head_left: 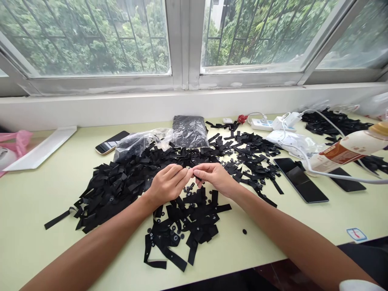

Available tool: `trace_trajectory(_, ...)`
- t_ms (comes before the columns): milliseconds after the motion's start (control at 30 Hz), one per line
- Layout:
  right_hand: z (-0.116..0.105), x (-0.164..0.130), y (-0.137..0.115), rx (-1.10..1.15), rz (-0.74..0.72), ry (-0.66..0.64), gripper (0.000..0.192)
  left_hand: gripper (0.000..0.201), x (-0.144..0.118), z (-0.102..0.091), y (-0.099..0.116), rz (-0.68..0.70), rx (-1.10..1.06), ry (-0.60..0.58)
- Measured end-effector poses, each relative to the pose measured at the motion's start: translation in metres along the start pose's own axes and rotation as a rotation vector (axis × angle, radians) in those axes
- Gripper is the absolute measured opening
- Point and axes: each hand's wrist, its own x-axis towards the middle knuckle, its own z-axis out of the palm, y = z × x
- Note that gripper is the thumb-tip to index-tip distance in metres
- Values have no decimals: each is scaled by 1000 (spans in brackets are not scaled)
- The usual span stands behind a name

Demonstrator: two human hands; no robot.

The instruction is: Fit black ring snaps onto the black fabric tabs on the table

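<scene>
My left hand (167, 184) and my right hand (217, 178) meet fingertip to fingertip above the middle of the table. In the right hand a small piece of black strap (197, 178) shows between thumb and fingers. The left fingers are curled in a pinch, and whatever they hold is hidden. Beneath and in front of the hands lies a loose pile of short black straps (198, 228), mixed with small round black buttons (245, 231). A larger heap of black straps (112, 190) spreads to the left of my left hand.
Behind the heap sit a plastic-wrapped black pack (190, 131) and a clear bag (142, 141). A phone (111, 142) lies at back left, another phone (301, 180) at right. A tilted bottle (348, 149), a white cable (306, 159) and a power strip (262, 124) occupy the right side.
</scene>
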Motion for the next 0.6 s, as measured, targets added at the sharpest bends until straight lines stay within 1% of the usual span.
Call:
trace_trajectory(167,-2,1,-2,3,13,0,36,37,-4,2,0,-67,-116,-57)
trace_trajectory(233,-3,1,-2,5,29,-6,36,36,-4,2,0,-57,-95,-54)
trace_trajectory(367,-4,1,-1,-3,47,1,36,32,-2,2,0,9,24,-21)
trace_trajectory(433,-4,1,1,-13,43,10,37,31,-2,3,0,18,41,-7)
trace_trajectory(500,-4,1,2,-28,31,19,37,31,-3,6,0,-13,13,-1)
trace_trajectory(600,-2,1,3,-45,-3,26,37,26,-6,14,1,-111,-74,-16)
